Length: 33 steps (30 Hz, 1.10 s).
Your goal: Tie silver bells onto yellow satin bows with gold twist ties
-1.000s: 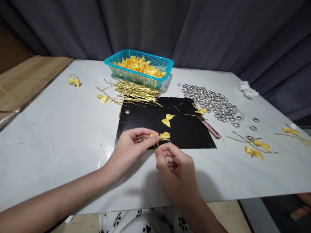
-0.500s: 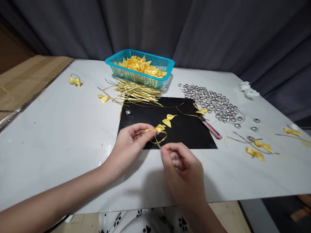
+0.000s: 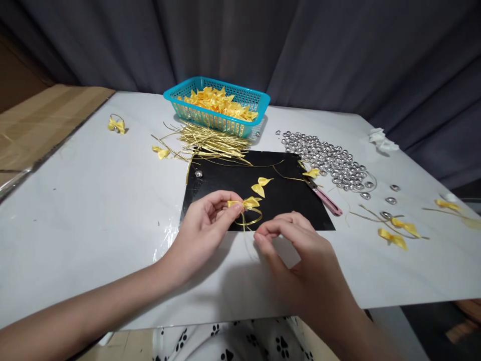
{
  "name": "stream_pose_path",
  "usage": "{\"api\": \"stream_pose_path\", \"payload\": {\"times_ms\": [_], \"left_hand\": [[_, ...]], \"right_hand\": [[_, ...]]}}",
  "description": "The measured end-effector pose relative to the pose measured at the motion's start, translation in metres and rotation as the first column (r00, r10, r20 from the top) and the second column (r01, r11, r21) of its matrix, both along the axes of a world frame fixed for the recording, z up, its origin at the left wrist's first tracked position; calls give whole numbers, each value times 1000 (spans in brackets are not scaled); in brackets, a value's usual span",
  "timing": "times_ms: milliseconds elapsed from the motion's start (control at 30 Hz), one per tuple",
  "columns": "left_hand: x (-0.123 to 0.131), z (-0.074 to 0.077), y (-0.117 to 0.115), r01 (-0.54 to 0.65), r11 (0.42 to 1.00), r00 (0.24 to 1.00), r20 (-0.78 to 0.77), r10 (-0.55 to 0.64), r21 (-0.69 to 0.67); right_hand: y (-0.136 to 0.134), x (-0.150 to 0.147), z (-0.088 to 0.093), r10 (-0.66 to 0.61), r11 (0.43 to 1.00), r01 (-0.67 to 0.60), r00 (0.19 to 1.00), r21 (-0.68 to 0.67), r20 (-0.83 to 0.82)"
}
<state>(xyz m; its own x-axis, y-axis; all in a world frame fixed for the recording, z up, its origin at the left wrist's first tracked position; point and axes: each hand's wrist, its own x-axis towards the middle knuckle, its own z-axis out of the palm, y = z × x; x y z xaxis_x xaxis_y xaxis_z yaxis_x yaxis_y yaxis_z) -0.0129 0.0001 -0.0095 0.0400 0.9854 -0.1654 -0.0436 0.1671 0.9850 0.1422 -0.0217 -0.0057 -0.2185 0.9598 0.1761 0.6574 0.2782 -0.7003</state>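
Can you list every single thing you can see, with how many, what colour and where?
Basket: one, blue, table's back
Bows inside: many, yellow
Loose bows: at least six, yellow, scattered
Looped bow: one, yellow, back left
Held bow: one, yellow with gold loop, left fingers
Wires: many, gold, before basket
Beads: many, silver, mostly piled right
Mat: one, black, middle
Cutting tool: one, pink-handled, mat's right edge
Crumpled tissue: one, white, back right
Table: one, white, underneath
Cardboard: brown, left
Curtain: grey, behind
Paw-print cloth: white and black, below
Lower right: too unclear
Hands: two, bare; left hand pinching bow, right hand beside loop
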Motion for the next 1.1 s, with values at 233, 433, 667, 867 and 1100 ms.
{"api": "stream_pose_path", "payload": {"times_ms": [233, 433, 667, 867, 1100], "left_hand": [[1, 2, -5, 26, 1000, 999, -43, -27, -13], [1, 2, 1, 4, 1000, 999, -40, -4, 2], [3, -2, -1, -6, 1000, 1000, -19, 6, 6], [3, -8, -2, 31, 995, 989, 148, -17, -92], [5, -13, -3, 57, 966, 925, 379, 44, -251]], "right_hand": [[24, 19, 17, 31, 626, -343, 908, -700, -418], [32, 22, 17, -28, 727, -190, 952, -660, -305], [25, -1, -1, -152, 821, -48, 942, -569, -299], [21, -15, -13, -124, 888, -61, 923, -456, -365], [26, -15, -9, -105, 866, -101, 920, -489, -377]]}}
